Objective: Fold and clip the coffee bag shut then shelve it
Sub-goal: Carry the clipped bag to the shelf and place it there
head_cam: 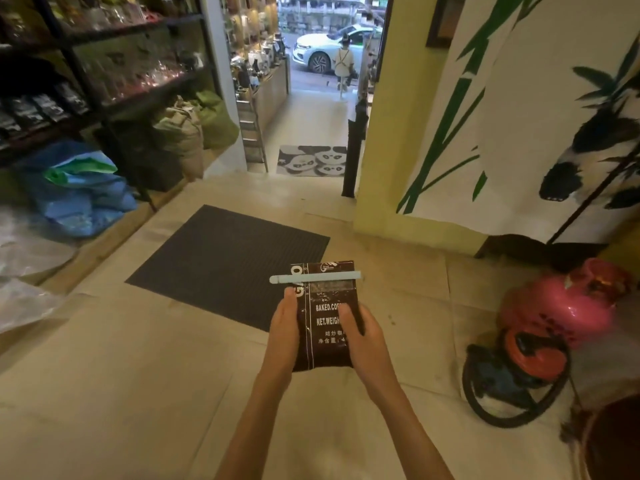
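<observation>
Coffee bag (325,317), a glossy dark-brown foil pouch with white print, is sitting upright between both hands, held out over the tiled floor. Left hand (285,327) is clasping its left edge; right hand (363,332) is wrapping its right side. Above both grips, a pale blue bar-shaped clip (315,277) is clamping the folded top.

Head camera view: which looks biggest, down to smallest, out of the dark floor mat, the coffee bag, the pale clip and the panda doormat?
1. Dark floor mat
2. Coffee bag
3. Panda doormat, though it lies farther away, so its rank is unsure
4. Pale clip
</observation>
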